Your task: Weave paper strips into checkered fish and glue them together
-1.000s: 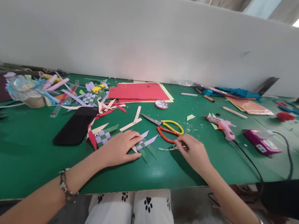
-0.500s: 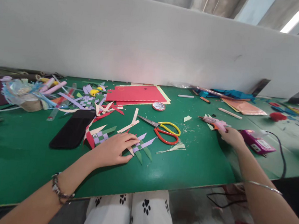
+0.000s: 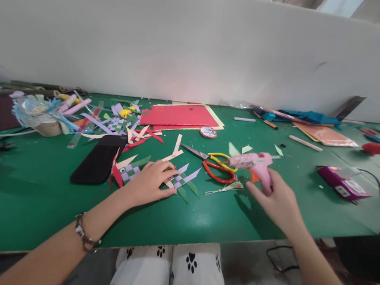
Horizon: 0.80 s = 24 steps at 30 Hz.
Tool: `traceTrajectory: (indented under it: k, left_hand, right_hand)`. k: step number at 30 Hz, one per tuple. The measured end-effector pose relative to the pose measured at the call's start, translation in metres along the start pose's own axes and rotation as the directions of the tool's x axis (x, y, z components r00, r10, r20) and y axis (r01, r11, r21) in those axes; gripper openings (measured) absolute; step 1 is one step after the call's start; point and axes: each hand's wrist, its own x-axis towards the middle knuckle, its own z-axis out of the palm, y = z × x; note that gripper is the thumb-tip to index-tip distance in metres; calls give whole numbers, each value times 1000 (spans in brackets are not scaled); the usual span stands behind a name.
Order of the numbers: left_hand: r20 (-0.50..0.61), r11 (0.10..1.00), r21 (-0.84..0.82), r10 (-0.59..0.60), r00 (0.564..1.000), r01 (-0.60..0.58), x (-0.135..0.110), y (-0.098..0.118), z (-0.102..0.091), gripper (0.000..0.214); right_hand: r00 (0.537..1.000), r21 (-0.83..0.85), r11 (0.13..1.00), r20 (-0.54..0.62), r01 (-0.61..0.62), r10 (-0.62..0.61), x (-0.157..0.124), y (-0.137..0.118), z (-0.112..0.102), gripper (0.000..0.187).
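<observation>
My left hand (image 3: 150, 181) lies flat, fingers stretched, on a woven paper piece (image 3: 134, 172) of purple, green and red strips on the green table (image 3: 38, 209). My right hand (image 3: 276, 199) is closed around the grip of a pink hot glue gun (image 3: 254, 163), held just above the table with its nozzle pointing left. Below the nozzle sits a small pale tassel (image 3: 225, 187). Scissors (image 3: 216, 162) with yellow and red handles rest between the two hands.
A black phone (image 3: 98, 159) is left of the woven piece. Loose paper strips (image 3: 112, 122), a clear bundle (image 3: 36, 113), red and yellow card sheets (image 3: 181, 115) and a round tin (image 3: 208, 132) sit farther back. A magenta box (image 3: 342, 181) with cable is at right.
My right hand left the tassel, reached right to the glue gun, gripped it and carried it left toward the scissors. My left hand stayed on the woven piece.
</observation>
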Motion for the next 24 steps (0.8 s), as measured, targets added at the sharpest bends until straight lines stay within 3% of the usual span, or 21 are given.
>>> traceTrajectory:
  k: [5,11,14,18,21,24]
  left_hand:
    - [-8,998,-39,-49,999,49,1,-4,2,46]
    - [2,997,-60,-40,999,40,4,-5,2,40]
    - [-81,997,-75,-41,996,35,2,-2,1,40]
    - [-230,969,-239,-116,966,59,4,7,-9,39]
    - [-205,904,-423,-156,966,56,13,16,-23,39]
    - [-161,878,-479,-67,985,-19,30,23,-35,37]
  right_hand:
    - [979,-112,973,-24,200,-204,-20,-15,25,43]
    - [966,-152,959,-63,241,-252,-20,-19,34,47]
    - [945,-199,940,-118,279,-305,-21,-22,34,44]
    - [879,-316,885,-225,343,-421,-21,-26,29,34]
    - [803,-396,817,-260,418,-537,-20,-27,22,25]
    - [734,-440,758,-269,482,-623,-20,-29,17,21]
